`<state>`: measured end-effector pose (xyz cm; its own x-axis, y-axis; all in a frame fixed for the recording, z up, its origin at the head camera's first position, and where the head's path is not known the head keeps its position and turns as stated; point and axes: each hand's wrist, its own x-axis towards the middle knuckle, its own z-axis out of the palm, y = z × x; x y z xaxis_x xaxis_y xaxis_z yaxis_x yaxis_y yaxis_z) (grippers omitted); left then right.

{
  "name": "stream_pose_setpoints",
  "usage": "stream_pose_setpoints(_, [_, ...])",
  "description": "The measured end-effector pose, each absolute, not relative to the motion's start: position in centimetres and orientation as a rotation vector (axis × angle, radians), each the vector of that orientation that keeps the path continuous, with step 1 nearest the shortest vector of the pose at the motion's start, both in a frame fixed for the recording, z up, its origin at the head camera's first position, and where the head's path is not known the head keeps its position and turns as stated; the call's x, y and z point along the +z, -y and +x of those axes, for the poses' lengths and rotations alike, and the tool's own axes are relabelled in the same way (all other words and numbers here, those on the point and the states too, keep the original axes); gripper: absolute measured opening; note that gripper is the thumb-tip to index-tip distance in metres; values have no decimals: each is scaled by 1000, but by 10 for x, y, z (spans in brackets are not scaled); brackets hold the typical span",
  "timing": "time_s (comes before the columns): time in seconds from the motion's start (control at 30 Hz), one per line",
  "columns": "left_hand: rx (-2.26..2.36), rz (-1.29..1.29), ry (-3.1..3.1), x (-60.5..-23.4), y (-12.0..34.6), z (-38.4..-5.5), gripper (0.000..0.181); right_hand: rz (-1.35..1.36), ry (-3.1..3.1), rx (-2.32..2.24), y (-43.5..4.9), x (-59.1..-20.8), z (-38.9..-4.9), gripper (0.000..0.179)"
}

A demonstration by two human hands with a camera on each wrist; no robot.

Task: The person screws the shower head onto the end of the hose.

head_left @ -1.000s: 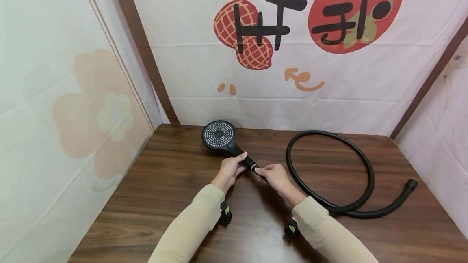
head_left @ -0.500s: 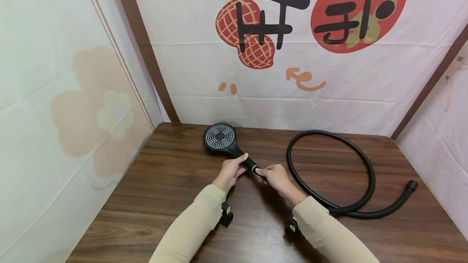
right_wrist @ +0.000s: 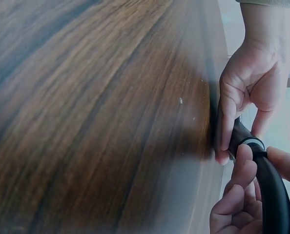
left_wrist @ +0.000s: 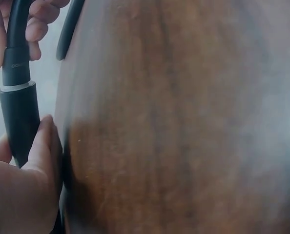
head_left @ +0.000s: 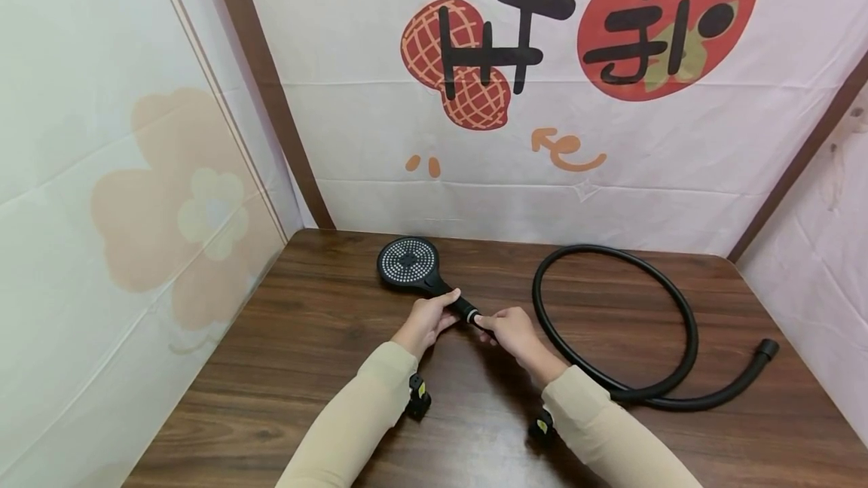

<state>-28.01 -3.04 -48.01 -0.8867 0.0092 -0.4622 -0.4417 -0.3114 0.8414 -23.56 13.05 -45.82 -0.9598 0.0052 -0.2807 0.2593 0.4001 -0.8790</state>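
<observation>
A black handheld shower head [head_left: 408,262] lies tilted with its round, dotted spray face up. My left hand [head_left: 427,320] grips its handle [left_wrist: 20,122] near the lower end. At that end, my right hand [head_left: 511,330] pinches the dark collar [left_wrist: 16,66] of a black shower hose [head_left: 712,402] between thumb and fingers. Collar and handle are in line, with a thin silver ring [left_wrist: 18,87] showing where they meet. How far the collar sits in the handle cannot be seen. In the right wrist view, the hose curves away from my right fingers.
The hose makes a wide loop on the right of the brown wooden table [head_left: 271,390]. Its free end fitting [head_left: 768,349] lies near the right edge. Behind the table hangs a white printed cloth [head_left: 366,134], and more cloth walls stand at both sides.
The shower head's spray face has dipped slightly toward the table and me. Both hands stay at the joint of handle and hose, with almost no visible shift.
</observation>
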Motion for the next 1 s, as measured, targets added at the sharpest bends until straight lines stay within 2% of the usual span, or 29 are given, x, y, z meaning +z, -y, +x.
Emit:
stream_pose_setpoints(0.3, [2247,-539,-1461,-471,23,-272,47,246,-2474,-1575,-129,-457,-234,29])
stream_pose_setpoints(0.7, [2066,-435,-1687,-464,20,-253,28,215,-2544,-1499,-130,-460,-231,30])
stream_pose_setpoints(1.0, [2058,-458,-1693,-467,21,-249,25,173,-2604,-1417,-130,-462,-227,30])
